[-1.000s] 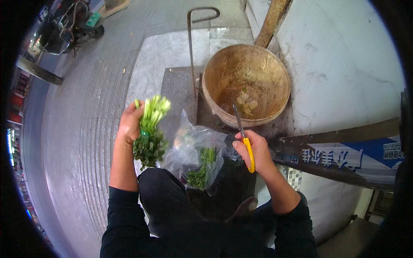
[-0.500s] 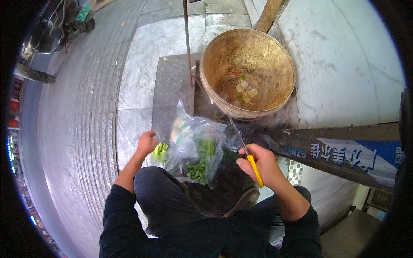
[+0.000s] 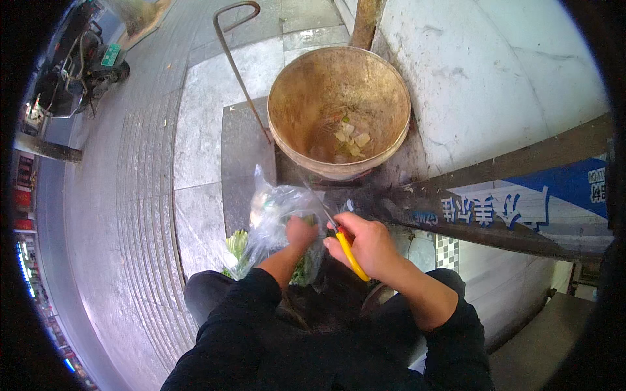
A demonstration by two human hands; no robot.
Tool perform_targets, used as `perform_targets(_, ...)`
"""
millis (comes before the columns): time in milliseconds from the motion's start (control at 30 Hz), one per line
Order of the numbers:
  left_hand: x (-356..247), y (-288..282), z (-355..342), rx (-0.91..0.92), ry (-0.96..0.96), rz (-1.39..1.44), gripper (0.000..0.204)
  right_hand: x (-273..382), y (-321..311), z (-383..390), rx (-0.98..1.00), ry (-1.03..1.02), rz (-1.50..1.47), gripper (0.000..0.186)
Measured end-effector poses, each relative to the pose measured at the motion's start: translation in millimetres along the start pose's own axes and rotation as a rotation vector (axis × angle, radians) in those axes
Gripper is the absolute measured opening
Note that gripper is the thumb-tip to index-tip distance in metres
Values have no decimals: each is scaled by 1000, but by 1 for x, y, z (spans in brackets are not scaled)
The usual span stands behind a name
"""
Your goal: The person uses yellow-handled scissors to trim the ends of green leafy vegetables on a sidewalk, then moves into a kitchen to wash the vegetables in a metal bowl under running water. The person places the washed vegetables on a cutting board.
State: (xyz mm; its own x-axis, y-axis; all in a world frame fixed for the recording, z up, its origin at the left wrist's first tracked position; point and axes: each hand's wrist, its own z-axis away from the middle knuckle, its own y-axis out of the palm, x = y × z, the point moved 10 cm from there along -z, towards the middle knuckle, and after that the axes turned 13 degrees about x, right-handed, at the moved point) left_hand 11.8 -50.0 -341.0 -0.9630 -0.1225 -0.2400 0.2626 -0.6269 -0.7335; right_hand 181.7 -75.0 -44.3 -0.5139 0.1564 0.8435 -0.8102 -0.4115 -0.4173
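Note:
In my right hand (image 3: 362, 244) I grip long-bladed scissors with a yellow handle (image 3: 352, 257), pointed up toward the bucket. My left hand (image 3: 301, 231) is down at a crumpled clear plastic bag (image 3: 267, 215), its fingers curled; what they hold is hidden. Leafy greens (image 3: 301, 270) show through the bag's lower part. A bunch of pale green stalks (image 3: 236, 244) lies at the bag's left, between it and my knee. Beyond the bag stands a large stained bucket (image 3: 290, 98) with pale scraps at its bottom.
A bent metal rod (image 3: 244, 88) rises left of the bucket. A white marble wall (image 3: 489, 78) and a board with a blue panel (image 3: 407, 208) are on the right. Grey paving (image 3: 130, 208) stretches left toward a parked scooter (image 3: 78, 72) and a post (image 3: 49, 146).
My left hand first lowered the green bunch beside the bag, let go of it, then moved right onto the bag. My right hand still holds the scissors, slightly farther left than half a second ago.

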Motion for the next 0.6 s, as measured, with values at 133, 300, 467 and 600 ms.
perform_targets(133,22,23,13,15,-124,218,58,-7,3,2,13,-5,31,33)
perform_targets(300,40,38,19,216,-30,339,45,-15,6,-3,39,10,49,32)
perform_targets(467,50,35,55,176,-17,711,35,-37,24,-21,-22,84,79,40)
perform_targets(600,5,-7,82,-12,334,712,28,-62,61,-37,78,179,165,47)
